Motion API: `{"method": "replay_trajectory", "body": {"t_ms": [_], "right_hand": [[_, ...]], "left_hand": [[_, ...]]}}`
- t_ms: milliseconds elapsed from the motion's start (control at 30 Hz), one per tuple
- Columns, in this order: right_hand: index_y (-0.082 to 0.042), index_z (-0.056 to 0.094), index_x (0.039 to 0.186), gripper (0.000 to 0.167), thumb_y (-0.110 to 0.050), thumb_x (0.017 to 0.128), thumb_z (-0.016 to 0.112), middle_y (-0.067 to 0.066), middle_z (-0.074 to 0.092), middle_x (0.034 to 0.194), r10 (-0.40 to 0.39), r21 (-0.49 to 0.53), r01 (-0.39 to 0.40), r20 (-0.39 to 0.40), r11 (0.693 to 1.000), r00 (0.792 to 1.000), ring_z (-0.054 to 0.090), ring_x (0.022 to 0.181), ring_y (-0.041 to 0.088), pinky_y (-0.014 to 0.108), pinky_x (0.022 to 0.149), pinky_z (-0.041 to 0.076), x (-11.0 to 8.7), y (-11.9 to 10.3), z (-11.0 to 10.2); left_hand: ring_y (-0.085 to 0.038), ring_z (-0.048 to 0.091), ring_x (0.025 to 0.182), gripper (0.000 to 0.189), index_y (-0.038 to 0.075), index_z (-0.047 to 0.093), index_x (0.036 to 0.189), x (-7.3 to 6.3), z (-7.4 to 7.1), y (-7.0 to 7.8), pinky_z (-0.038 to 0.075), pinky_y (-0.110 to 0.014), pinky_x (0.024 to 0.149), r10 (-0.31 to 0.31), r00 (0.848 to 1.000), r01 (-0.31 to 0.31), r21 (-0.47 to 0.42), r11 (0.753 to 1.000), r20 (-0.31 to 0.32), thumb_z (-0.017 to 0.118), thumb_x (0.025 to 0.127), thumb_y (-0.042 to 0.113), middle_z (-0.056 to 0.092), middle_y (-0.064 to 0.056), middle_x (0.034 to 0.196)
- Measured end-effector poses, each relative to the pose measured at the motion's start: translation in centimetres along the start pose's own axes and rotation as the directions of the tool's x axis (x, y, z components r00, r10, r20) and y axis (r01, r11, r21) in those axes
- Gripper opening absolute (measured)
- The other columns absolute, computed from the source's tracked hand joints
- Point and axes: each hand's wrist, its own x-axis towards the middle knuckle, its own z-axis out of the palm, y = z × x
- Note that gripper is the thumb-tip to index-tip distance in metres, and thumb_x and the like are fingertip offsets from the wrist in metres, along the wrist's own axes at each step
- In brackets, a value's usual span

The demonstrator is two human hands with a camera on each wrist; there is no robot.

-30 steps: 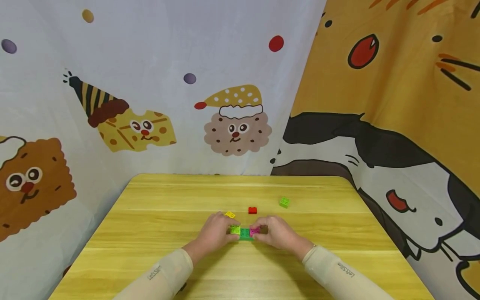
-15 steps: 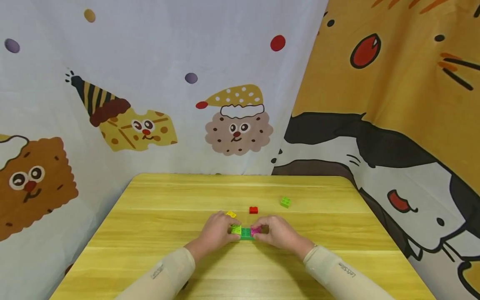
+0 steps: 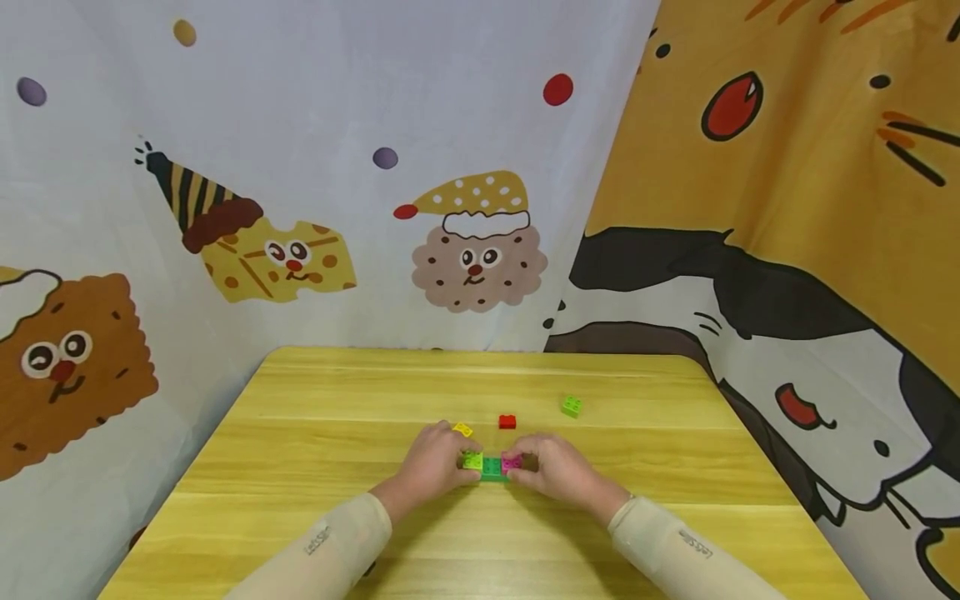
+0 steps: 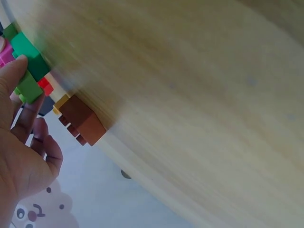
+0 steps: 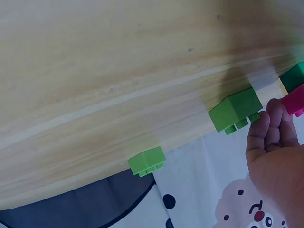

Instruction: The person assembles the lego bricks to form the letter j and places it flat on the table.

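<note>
A long green brick [image 3: 492, 468] lies on the table between the two hands. On its left end sits a lime brick [image 3: 472, 461], which my left hand [image 3: 433, 461] pinches between thumb and fingers. At the other end, the right hand [image 3: 558, 468] holds a pink brick [image 3: 512, 463] the same way. The left wrist view shows the lime brick [image 4: 29, 89] against the green brick [image 4: 31, 57], with the remaining fingers of the left hand [image 4: 23, 156] loosely bent. Most of the pink brick [image 5: 295, 99] falls outside the right wrist view.
Beyond the hands lie a yellow brick [image 3: 462, 429], a red brick [image 3: 507, 422] and a loose lime brick [image 3: 572, 406]. A brown brick [image 4: 83, 121] stands near the left hand, and a darker green brick [image 5: 236, 110] near the right. A printed curtain [image 3: 315, 150] hangs behind the wooden table [image 3: 337, 383].
</note>
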Motion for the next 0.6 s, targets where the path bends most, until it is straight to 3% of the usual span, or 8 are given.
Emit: {"method": "replay_trajectory", "body": {"t_ms": [367, 600], "right_hand": [[-0.021, 0.079, 0.112, 0.019, -0.025, 0.095, 0.084, -0.008, 0.080, 0.112, -0.059, -0.055, 0.058, -0.013, 0.997, 0.998, 0.073, 0.105, 0.009, 0.034, 0.093, 0.062, -0.13, -0.23, 0.05], [-0.018, 0.078, 0.119, 0.026, -0.027, 0.095, 0.083, -0.003, 0.079, 0.118, -0.004, -0.007, 0.004, -0.009, 1.000, 1.000, 0.074, 0.108, 0.018, 0.041, 0.094, 0.063, -0.46, -0.36, -0.71]], "left_hand": [[-0.007, 0.043, 0.073, 0.035, 0.018, 0.086, 0.111, 0.03, 0.21, -0.22, 0.041, -0.028, 0.076, 0.021, 1.000, -0.020, 0.021, 1.000, -0.023, 0.095, 0.081, 0.033, 0.075, 0.010, 0.073], [-0.007, 0.044, 0.074, 0.036, 0.018, 0.086, 0.112, 0.06, 0.24, -0.22, 0.042, -0.029, 0.077, 0.018, 1.000, -0.017, 0.021, 1.000, -0.016, 0.095, 0.081, 0.033, 0.077, 0.008, 0.077]]}}
